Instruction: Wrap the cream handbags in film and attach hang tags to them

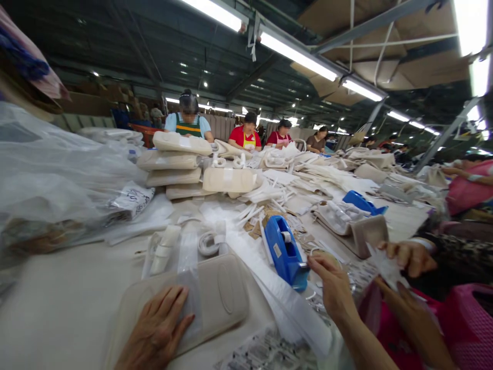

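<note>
My left hand [157, 329] lies flat, fingers spread, on a beige padded pouch [219, 298] inside a clear plastic sleeve at the table's near edge. My right hand [334, 288] reaches to the front end of a blue tape dispenser [284, 251]. Its fingertips are pinched together right at the cutter. What they pinch is too thin to make out.
A co-worker's two hands [408, 256] hold a white scrap at the right, above a pink basket [468, 318]. Stacked beige pouches [173, 169], white strips, a second blue dispenser [360, 201] and clear bags [50, 169] cover the table. Several people work along the far side.
</note>
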The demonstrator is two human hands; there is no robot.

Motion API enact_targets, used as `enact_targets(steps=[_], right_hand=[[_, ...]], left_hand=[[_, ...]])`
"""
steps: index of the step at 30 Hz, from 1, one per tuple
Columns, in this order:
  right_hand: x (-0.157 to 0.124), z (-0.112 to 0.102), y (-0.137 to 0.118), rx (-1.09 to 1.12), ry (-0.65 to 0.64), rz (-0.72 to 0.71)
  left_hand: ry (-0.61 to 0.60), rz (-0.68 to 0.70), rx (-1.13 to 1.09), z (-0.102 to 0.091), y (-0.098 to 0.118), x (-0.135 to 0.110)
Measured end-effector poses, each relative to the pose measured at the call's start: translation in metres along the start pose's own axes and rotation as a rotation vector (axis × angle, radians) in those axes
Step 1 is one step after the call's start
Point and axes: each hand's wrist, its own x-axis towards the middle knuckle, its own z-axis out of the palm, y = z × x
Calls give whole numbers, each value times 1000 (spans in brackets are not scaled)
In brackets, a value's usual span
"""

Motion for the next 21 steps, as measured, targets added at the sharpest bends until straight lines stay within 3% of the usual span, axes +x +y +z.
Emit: enact_targets(steps=[2, 5, 7, 9, 13, 17, 19, 21], right_hand=[[-20, -14, 9, 63, 25, 43], [-43, -26, 33, 114, -15, 236], [-47, -26, 48, 104, -76, 310], [-43, -22, 58, 39, -115, 296], [-24, -19, 63, -197, -104, 179], [-23, -36, 65, -389, -107, 76], [-28, -47, 65, -517, -162, -126], [-29, -50, 58, -644, -311, -484]], left_hand=[[-5, -4, -6, -1, 1, 1], [-7, 13, 15, -2, 1, 3], [-2, 25, 28, -4, 2, 5], [4, 29, 28, -6, 3, 8], [15, 32, 12, -5, 2, 8], [10, -21, -26, 0, 2, 1], [-17, -75, -46, -1, 5, -2], [-72, -121, -63, -6, 9, -3]])
